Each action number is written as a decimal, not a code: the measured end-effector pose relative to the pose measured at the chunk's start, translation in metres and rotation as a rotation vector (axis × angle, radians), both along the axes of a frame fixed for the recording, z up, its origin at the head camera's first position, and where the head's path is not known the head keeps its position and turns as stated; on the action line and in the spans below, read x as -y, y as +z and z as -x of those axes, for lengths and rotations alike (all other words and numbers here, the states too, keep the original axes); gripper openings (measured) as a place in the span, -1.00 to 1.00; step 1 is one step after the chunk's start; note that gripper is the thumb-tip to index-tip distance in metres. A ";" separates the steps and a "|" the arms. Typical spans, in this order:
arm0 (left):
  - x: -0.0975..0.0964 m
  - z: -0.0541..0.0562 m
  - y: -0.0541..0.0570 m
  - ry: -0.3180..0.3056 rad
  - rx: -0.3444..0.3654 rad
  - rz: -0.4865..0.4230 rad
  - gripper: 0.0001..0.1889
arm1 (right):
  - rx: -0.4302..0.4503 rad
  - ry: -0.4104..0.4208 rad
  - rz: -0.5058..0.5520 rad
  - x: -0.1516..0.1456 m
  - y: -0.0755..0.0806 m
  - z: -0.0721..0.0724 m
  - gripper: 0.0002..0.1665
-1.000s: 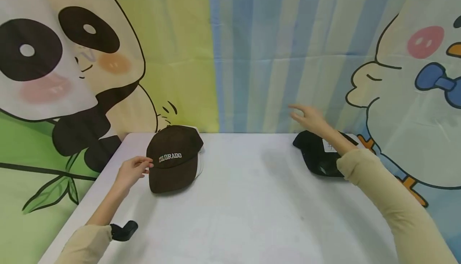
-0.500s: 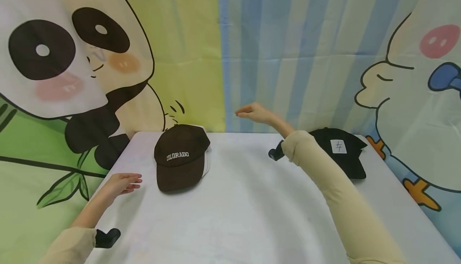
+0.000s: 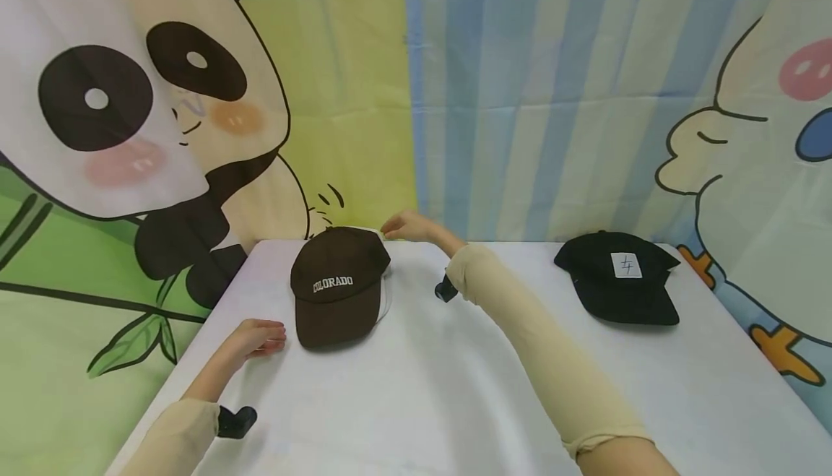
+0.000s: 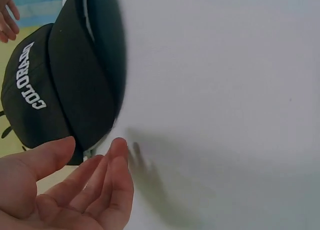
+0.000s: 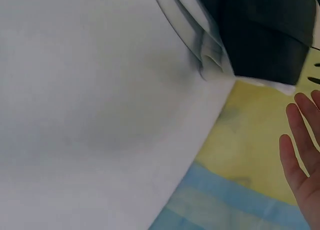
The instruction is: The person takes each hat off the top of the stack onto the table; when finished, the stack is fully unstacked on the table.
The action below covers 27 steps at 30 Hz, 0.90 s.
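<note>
A brown cap (image 3: 338, 288) lettered COLORADO stands at the left of the table, its brim facing the near side. Off its left side, my left hand (image 3: 255, 339) hovers with relaxed fingers and holds nothing. In the left wrist view those fingers (image 4: 117, 190) hang close by the cap's brim. My right hand (image 3: 411, 227) reaches to the cap's back right edge. The right wrist view shows its fingers (image 5: 300, 130) extended just short of the cap (image 5: 265, 34), with a small gap between. Some white material shows along the cap's inner rim.
A black cap (image 3: 617, 281) with a white marked square lies at the right of the white table (image 3: 416, 389). Behind the table hangs a printed cloth (image 3: 494, 100) with a panda and a white bird. Black wrist devices (image 3: 237, 422) sit on both wrists.
My right hand has moved left from above the black cap to the back of the brown cap. The left hand has drawn back from the brown cap's side and lowered a little.
</note>
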<state>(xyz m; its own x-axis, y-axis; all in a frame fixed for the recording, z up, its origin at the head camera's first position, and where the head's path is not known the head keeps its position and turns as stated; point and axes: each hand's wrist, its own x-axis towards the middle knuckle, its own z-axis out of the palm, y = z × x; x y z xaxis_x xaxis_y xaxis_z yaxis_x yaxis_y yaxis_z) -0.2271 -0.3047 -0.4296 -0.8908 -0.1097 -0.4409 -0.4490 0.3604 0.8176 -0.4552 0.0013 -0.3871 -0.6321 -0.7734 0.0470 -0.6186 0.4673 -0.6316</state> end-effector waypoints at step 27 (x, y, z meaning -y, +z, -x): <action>-0.018 0.007 -0.010 0.113 0.066 -0.058 -0.74 | 0.007 -0.152 0.153 0.043 -0.128 0.103 -0.58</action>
<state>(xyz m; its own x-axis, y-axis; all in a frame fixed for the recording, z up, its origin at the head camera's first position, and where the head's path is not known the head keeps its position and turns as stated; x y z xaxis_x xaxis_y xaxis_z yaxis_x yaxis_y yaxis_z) -0.2343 -0.2865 -0.4397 -0.8430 -0.1804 -0.5068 -0.5378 0.2576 0.8028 -0.5580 -0.0412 -0.5154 -0.7417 -0.6533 0.1523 -0.5439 0.4529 -0.7064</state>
